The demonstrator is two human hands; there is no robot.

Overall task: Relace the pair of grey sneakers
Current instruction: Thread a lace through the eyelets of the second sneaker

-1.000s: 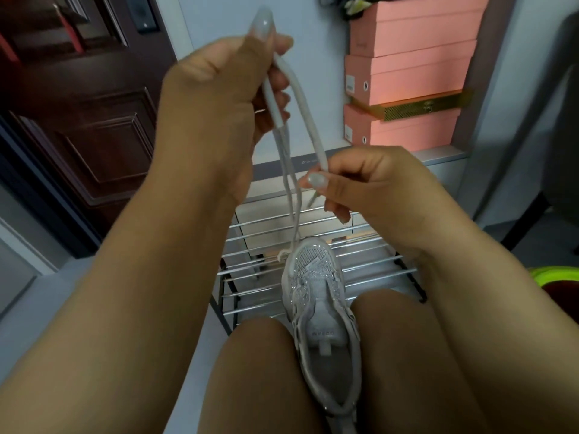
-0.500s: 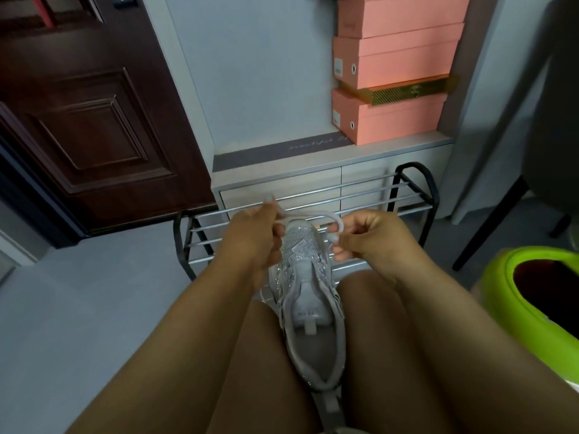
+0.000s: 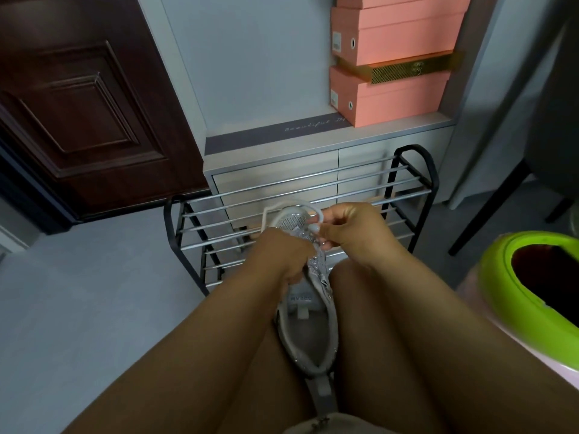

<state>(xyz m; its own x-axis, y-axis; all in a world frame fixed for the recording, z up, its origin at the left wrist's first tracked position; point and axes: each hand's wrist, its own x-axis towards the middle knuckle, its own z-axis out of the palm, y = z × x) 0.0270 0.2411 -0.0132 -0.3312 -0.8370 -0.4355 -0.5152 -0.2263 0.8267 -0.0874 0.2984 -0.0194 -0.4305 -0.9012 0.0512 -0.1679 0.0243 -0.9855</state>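
While 1 grey sneaker (image 3: 308, 296) lies between 2 knees, left hand (image 3: 282, 258) grips it, right hand (image 3: 351, 233) pinches 1 lace (image 3: 316, 211).

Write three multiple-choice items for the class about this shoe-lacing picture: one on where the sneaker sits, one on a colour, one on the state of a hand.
1. Where is the grey sneaker?
A. On the metal rack
B. Between the person's thighs
C. On the pink boxes

2. What colour is the rim of the bin at the right?
A. Bright green
B. Red
C. Black

3. What is the right hand doing?
A. Hanging idle
B. Pressing flat on the floor
C. Pinching the white lace

Answers:
1 B, as the shoe lies wedged between the legs, toe pointing toward the rack.
2 A, as the rim is lime green around a dark opening.
3 C, as its fingers curl round the lace loop above the toe.
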